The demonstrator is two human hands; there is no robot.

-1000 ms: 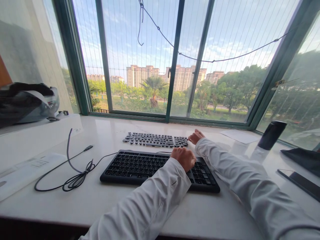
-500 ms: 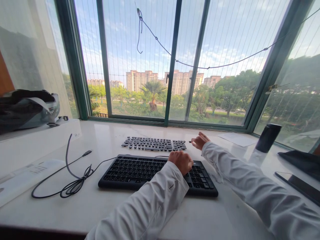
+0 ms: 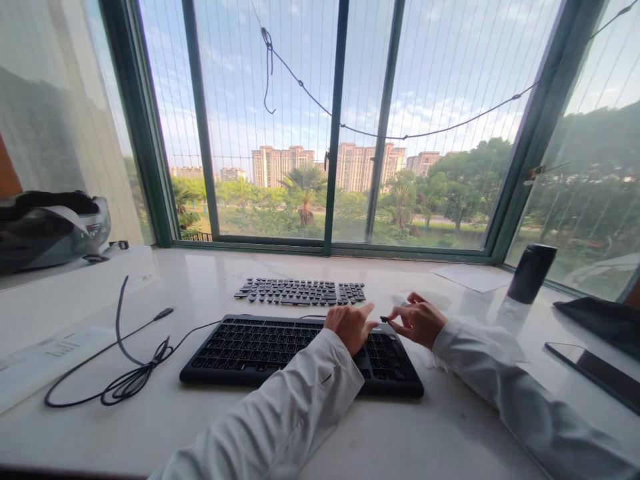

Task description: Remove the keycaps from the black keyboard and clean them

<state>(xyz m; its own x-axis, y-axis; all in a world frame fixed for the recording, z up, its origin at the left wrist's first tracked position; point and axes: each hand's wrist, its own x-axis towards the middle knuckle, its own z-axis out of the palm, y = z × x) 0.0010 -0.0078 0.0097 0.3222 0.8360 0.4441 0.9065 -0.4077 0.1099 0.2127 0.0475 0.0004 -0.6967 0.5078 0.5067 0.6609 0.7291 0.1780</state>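
My right hand (image 3: 417,320) pinches a small black keycap (image 3: 384,319) between thumb and fingertips, just above the back right corner of a black keyboard (image 3: 260,347). Close by on its left, my left hand (image 3: 349,327) is over the right part of the keyboard, its index finger and thumb stretched out and apart, with nothing visible between them. The other fingers of that hand are partly hidden. Behind the keyboard, loose black keycaps (image 3: 290,292) lie on the white tabletop in keyboard-like rows.
A coiled black cable (image 3: 137,377) trails to the keyboard's left. On the right are a dark cylinder (image 3: 531,273), a phone (image 3: 595,375), a black pouch (image 3: 600,327) and a white sheet (image 3: 470,277). A helmet-like object (image 3: 55,230) sits at the far left. Windows rise behind.
My right hand has come from beside the loose keycaps toward the keyboard's back right corner, with the keycap in its fingers. My left hand's thumb and index finger have spread. The view has shifted slightly.
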